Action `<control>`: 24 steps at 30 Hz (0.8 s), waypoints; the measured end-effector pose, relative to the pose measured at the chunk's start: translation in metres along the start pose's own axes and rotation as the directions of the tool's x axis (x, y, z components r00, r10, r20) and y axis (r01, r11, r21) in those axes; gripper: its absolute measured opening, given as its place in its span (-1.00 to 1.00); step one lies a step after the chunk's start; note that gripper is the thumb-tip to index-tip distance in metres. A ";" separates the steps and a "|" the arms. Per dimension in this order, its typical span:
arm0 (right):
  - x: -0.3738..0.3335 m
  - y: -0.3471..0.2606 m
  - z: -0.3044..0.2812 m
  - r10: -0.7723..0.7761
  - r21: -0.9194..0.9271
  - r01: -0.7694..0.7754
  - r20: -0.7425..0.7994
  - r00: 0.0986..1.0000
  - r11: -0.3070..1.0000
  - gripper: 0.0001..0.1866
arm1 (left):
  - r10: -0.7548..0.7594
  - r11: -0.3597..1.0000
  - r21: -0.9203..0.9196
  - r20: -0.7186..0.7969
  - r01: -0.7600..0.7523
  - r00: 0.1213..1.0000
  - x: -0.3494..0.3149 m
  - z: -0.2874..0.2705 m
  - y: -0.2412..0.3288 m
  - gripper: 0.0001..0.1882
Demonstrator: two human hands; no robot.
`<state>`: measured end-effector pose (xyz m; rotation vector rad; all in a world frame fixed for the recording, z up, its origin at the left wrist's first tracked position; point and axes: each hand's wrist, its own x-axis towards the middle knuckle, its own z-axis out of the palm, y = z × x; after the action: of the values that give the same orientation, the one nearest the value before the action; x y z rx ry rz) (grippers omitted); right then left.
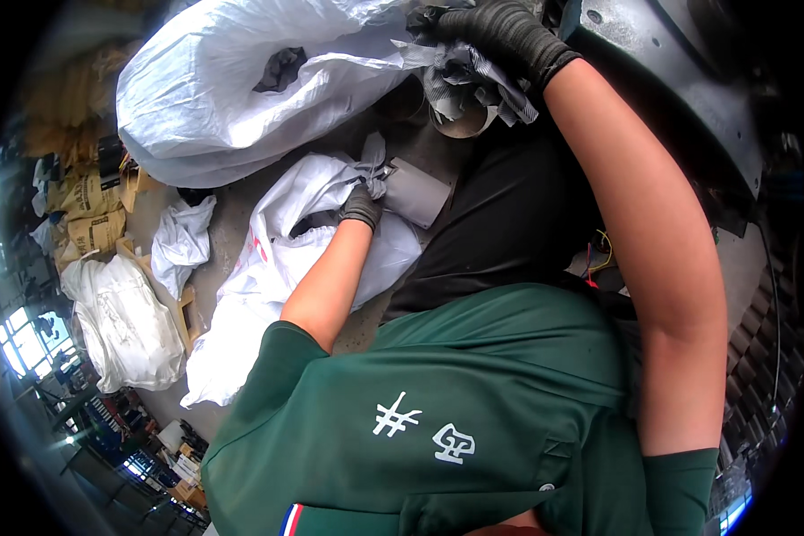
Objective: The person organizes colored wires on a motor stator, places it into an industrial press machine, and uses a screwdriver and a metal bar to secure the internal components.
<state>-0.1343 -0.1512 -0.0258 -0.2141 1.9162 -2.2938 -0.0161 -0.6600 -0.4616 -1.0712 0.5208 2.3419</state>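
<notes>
My left hand (360, 207), in a dark knitted glove, is closed around a crumpled grey piece (372, 163) just above a white woven bag (286, 205). Right beside it lies a grey cylinder (418, 193). Higher up, at the top right, my right hand (500, 31) wears a dark striped glove. Its fingers are partly hidden, and they grip crumpled grey striped sheet (473, 82). That sheet hangs over a round open-ended tube (463, 123). A large open white sack (188, 98) stands to the left of my right hand, with a dark crumpled scrap (281, 69) inside.
A full white sack (125, 322) and a smaller white bag (183, 237) lie on the floor at the left. Brown paper sacks (89, 219) are stacked behind them. A dark machine housing (670, 80) borders the right, with coloured wires (601, 250) near my leg.
</notes>
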 end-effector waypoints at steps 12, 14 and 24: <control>-0.020 0.015 -0.033 0.008 -0.128 -0.033 -0.190 0.982 0.991 -0.14 | 0.513 0.074 0.889 0.355 -0.453 0.781 -0.057 0.169 -0.164 -0.76; -0.021 0.011 -0.036 0.007 -0.172 -0.044 -0.205 0.979 0.984 -0.04 | 0.285 -0.570 0.722 0.621 -0.392 0.730 -0.079 0.180 -0.184 -0.54; -0.026 0.005 -0.031 0.014 -0.313 -0.102 -0.272 0.962 0.944 -0.22 | 0.248 -0.782 0.574 0.644 -0.243 0.724 -0.034 0.230 -0.207 -0.23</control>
<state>-0.1150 -0.1171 -0.0371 0.1263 2.3939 -2.0423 -0.0092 -0.3828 -0.3205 0.4729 2.8234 0.6249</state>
